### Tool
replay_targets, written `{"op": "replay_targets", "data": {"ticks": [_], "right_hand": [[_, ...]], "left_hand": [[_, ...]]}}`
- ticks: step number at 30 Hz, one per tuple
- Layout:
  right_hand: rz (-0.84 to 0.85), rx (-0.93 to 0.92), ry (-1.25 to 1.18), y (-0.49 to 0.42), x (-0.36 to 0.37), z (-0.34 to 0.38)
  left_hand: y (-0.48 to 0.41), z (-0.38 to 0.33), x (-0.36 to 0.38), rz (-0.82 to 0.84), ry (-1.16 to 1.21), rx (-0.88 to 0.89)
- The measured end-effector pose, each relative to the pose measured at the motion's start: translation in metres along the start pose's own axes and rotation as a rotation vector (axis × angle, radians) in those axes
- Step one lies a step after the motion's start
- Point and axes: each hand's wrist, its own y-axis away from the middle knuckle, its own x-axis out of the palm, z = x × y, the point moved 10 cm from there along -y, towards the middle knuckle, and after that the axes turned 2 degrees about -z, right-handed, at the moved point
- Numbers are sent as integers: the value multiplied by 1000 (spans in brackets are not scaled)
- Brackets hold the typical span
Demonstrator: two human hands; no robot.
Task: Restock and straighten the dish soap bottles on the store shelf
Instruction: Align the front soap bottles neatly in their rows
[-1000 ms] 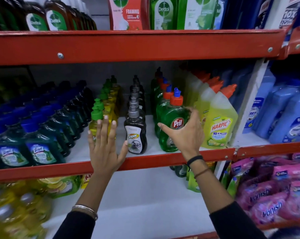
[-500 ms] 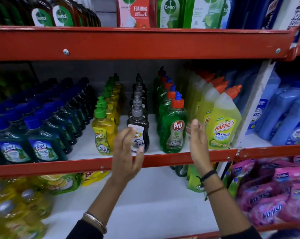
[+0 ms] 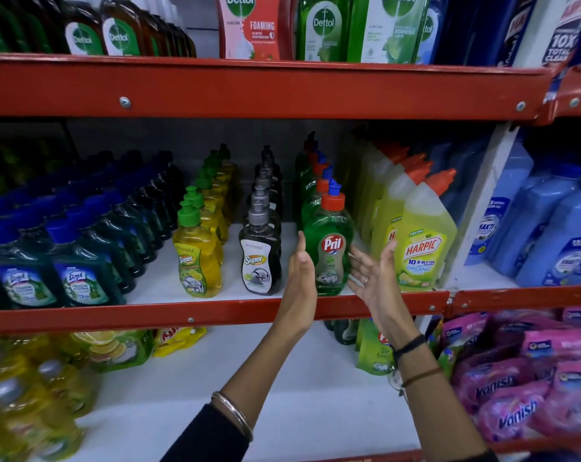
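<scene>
Pril bottle (image 3: 329, 248) at shelf (image 3: 215, 310) front, between Super bottle (image 3: 259, 258) left, Harpic bottle (image 3: 426, 248) right

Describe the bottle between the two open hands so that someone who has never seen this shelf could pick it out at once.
Find the middle red shelf, then the green row right of centre. The front bottle there, the Pril bottle, stands at the edge between the left hand and the right hand. Unlike the dark Super bottle and the yellow Harpic bottle beside it, it has an orange cap with a blue tip.

Red metal shelf rails (image 3: 249, 88) carry white shelf boards (image 3: 169, 285) against a grey back wall (image 3: 182, 135).
</scene>
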Motion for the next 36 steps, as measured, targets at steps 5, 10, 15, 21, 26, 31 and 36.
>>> {"op": "replay_targets", "data": {"ticks": [5,10,15,21,26,31,36], "right_hand": [[28,-32,-18,1,0,0],[19,-36,-32,2,-2,-1],[-57,-45,-28,2,-9,-1],[-381,-375,-5,40,-9,-4],[18,-356,12,41,84,-19],[76,-206,41,14,119,-28],[76,-146,-3,-1,117,-29]], "left_hand": [[-4,0,-4,27,53,21],[-9,5,-7,18,95,9],[-6,8,-11,-6,93,15],[34,-10,-61,-368,99,300],[30,-12,-106,-481,42,312],[0,-3,-110,-297,-36,170],[1,5,-108,-143,-41,79]]}}
